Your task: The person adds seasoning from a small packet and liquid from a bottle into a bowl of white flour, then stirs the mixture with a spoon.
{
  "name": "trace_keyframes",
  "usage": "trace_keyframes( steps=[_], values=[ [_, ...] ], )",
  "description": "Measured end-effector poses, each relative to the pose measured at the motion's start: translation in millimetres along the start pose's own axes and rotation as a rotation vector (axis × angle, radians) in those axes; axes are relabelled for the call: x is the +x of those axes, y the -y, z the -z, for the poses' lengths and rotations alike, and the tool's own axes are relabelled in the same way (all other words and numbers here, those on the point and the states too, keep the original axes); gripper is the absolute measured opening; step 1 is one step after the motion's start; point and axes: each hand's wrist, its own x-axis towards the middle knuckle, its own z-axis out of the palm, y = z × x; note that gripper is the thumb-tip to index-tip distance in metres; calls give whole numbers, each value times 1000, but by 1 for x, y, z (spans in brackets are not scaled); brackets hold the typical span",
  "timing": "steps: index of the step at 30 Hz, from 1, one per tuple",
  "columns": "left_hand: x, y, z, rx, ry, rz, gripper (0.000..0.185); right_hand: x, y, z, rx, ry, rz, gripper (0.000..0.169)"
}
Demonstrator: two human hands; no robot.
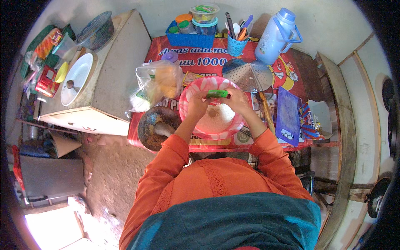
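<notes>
Above a pink-and-white patterned basin [190, 90], my left hand [198, 104] and my right hand [237, 101] hold a small green packet [217, 93] between their fingers. Whether it is torn cannot be made out. A pale, powdery or grainy heap [215, 120] lies in the basin, with a slightly darker patch near its top. Left of the basin stands a dark stone mortar [147, 131] with a stone pestle [164, 128] in it, close to my left forearm. A clear plastic bag [159, 81] with orange and green contents rests behind the mortar.
A perforated metal skimmer [247, 75] with a wooden handle lies behind and right of the basin. Farther right are a purple cutting board [288, 115] and an open snack box [315, 120]. A blue basket of jars [190, 40], a utensil cup [236, 46] and a thermos flask [275, 37] line the back.
</notes>
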Motion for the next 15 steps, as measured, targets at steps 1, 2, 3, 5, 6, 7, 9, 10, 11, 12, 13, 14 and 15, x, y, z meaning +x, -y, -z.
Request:
trace_keyframes(
  steps=[1,2,3,5,6,7,9,10,11,12,13,14,15],
  values=[
    [0,1,-1,-14,-28,-12,19,0,1,-1,53,-23,59,26],
    [0,4,-1,-29,-31,-37,18,0,1,-2,105,-46,119,26],
    [2,10,-3,-44,-33,-64,18,1,-7,-9,66,-50,112,27],
    [4,7,-6,-5,-32,-98,17,3,-31,-23,-18,-64,91,28],
    [2,1,-3,52,-35,-99,17,3,-29,-24,-45,-70,82,28],
    [1,-4,-2,109,-37,-101,16,4,-26,-25,-72,-76,72,29],
    [1,-4,-1,87,-55,-108,17,3,-18,-22,-22,-72,46,28],
    [0,-4,1,77,-68,-111,17,1,-11,-16,56,-63,28,27],
    [0,-4,3,62,-68,-104,17,0,-6,-12,133,-52,11,26],
    [-2,-7,3,43,-64,-97,18,0,-6,-6,141,-61,36,24],
    [-3,-9,2,24,-59,-90,18,2,-8,-1,150,-70,62,23],
    [-5,-10,2,34,-36,-61,19,3,-9,2,158,-79,87,22],
    [-6,-12,3,45,-13,-34,20,3,-9,3,139,-57,82,21]
  ],
)
